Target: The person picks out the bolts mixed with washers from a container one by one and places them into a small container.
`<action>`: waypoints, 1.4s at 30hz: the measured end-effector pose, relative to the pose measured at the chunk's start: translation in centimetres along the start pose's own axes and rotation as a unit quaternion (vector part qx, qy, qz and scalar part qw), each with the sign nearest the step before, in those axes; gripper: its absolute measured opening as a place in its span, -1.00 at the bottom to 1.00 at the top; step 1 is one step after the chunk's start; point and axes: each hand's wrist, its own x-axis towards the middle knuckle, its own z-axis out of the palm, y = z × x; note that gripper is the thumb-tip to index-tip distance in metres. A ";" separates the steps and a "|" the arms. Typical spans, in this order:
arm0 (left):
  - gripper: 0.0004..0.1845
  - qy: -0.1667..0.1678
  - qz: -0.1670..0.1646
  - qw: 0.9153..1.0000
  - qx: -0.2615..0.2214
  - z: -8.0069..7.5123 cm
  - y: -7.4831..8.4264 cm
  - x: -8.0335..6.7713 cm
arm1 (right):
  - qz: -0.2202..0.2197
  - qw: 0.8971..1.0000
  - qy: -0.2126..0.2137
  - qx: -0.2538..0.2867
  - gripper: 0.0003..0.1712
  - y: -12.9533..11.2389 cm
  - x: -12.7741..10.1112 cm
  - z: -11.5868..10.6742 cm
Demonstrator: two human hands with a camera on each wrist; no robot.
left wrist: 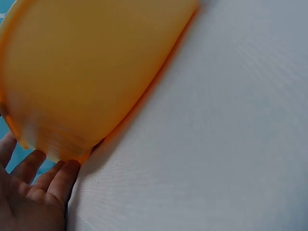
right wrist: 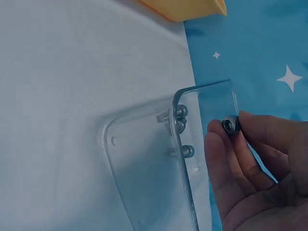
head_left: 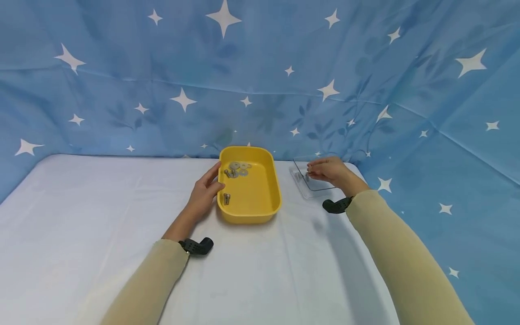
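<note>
My left hand (head_left: 205, 192) rests against the left side of a yellow tray (head_left: 260, 210), its fingers lightly bent and touching the outer wall, the thumb at the rim. Inside the tray lie several flat washers (head_left: 243, 173) and a few bolts (head_left: 226, 198). Over a clear plastic box (head_left: 310, 194) at the right, my right hand (head_left: 331, 171) pinches a socket-head bolt (right wrist: 231, 124) between thumb and fingertips. Its hex socket shows in the right wrist view, while the fingers hide its shank. More bolts (right wrist: 187, 151) lie in the clear box, seen through its wall.
A white cloth (head_left: 122, 216) covers the table. Behind and to the right hangs a blue curtain with white stars (head_left: 183, 99). The clear box stands near the table's back right corner, a short gap to the right of the tray.
</note>
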 end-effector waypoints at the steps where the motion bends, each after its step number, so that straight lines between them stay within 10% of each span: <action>1: -0.23 -0.001 -0.002 1.000 -0.003 0.0 0.0 0.1 | 0.004 1.000 0.001 -0.001 -0.44 0.1 0.2 0.0; 42: -0.25 0.005 0.012 1.000 -0.009 0.2 0.2 -0.1 | 0.043 0.996 0.043 -0.071 -0.51 1.7 2.0 0.9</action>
